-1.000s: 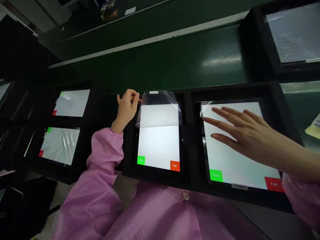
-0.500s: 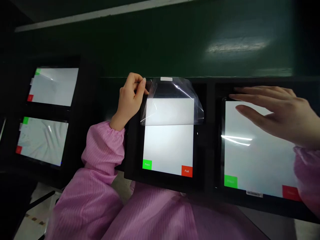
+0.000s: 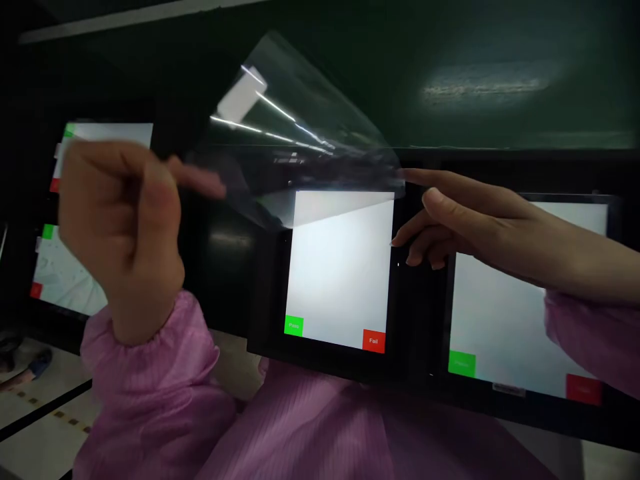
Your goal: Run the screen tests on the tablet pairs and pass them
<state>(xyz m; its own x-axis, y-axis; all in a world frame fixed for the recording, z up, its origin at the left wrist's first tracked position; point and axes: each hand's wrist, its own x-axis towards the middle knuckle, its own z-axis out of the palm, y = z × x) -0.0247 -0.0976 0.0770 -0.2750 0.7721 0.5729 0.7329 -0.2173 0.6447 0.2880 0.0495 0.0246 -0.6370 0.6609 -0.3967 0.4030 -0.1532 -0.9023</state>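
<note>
A clear plastic film (image 3: 320, 113) with a white label is lifted over the top of the middle tablet (image 3: 337, 273), whose white screen shows green "Pass" and red "Fail" boxes. At the left, my left hand (image 3: 130, 213) is raised and blurred, its fingers pinched on the film's left part. My right hand (image 3: 470, 213) has its fingers apart at the film's right corner, beside the middle tablet's upper right edge; its index fingertip touches or nearly touches the film. Under my right wrist lies the right tablet (image 3: 505, 327), partly covered.
Two more lit tablets stand at the left, an upper one (image 3: 135, 133) and a lower one (image 3: 65, 273), both partly behind my left hand. A dark green surface (image 3: 500, 113) runs beyond the tablets. Part of another person's foot (image 3: 40, 363) shows at the lower left.
My left hand has moved left and nearer the camera, pulling the film up and leftward off much of the screen. My right hand has moved left from the right tablet to the middle one.
</note>
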